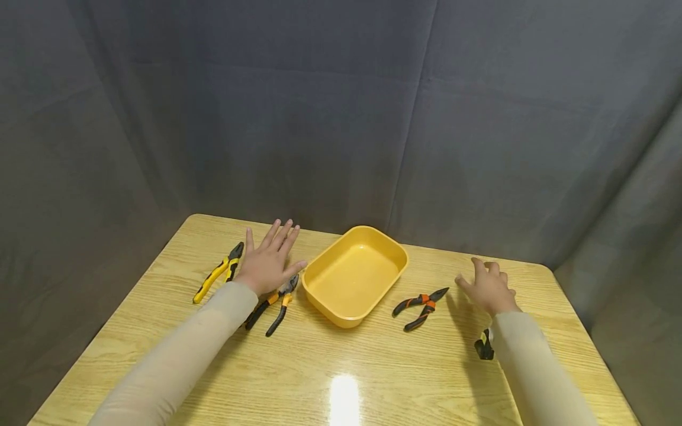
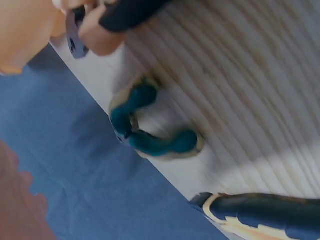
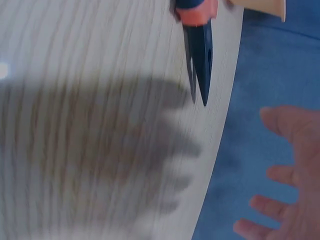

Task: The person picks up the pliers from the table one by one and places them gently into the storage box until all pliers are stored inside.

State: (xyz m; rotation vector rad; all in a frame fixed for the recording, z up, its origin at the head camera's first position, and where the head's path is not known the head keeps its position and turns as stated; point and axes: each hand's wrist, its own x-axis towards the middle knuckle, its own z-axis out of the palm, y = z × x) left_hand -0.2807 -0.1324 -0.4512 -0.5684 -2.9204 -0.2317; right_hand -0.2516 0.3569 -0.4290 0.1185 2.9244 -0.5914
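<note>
My left hand (image 1: pixel 266 263), fingers spread straight and holding nothing, is over the table's left side. It overlaps pliers with orange-and-black handles (image 1: pixel 277 312); left of it lie yellow-and-black pliers (image 1: pixel 217 275). A small green-handled tool (image 2: pixel 160 142), its handles apart, shows in the left wrist view; the hand hides it from the head view. My right hand (image 1: pixel 487 288) is above the table's right side with loosely bent fingers and nothing in them. Nearest it are long-nose pliers with black-and-orange handles (image 1: pixel 422 307), jaws pointing toward the hand.
A yellow plastic basin (image 1: pixel 345 319) stands mid-table near the back edge, between the hands. Under the right forearm, a black-and-yellow object (image 1: pixel 484 346) is partly covered by the sleeve. Grey curtain (image 1: pixel 319 118) hangs behind and beside the wooden table (image 1: pixel 298 378).
</note>
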